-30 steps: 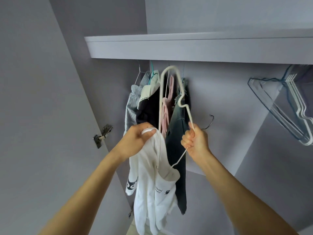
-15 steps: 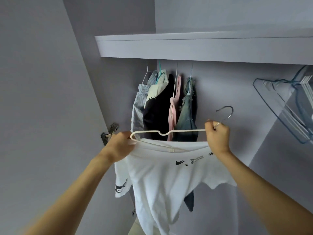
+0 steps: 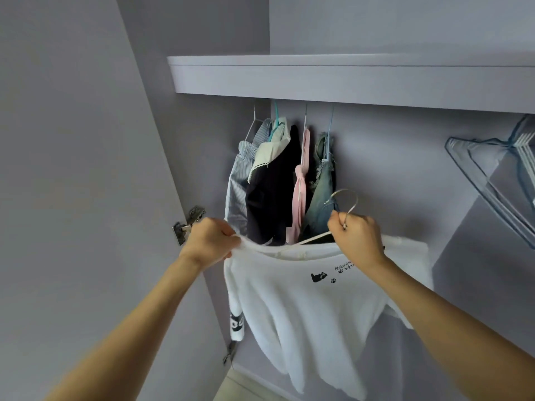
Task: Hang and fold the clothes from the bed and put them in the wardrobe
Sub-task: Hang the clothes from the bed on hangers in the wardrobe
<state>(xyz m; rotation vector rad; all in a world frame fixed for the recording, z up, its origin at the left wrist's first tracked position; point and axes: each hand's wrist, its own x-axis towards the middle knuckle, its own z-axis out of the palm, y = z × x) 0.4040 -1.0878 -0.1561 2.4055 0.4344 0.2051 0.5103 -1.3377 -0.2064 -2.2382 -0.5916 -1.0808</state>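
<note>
Two hands up at wardrobe, left hand (image 3: 210,244) pinching white shirt (image 3: 312,311) shoulder, right hand (image 3: 357,241) gripping hanger (image 3: 346,202) neck, shirt draped below.

L hand (image 3: 212,244) + R hand (image 3: 357,237) grip hanger (image 3: 346,202) w/ white shirt (image 3: 307,308).
</note>
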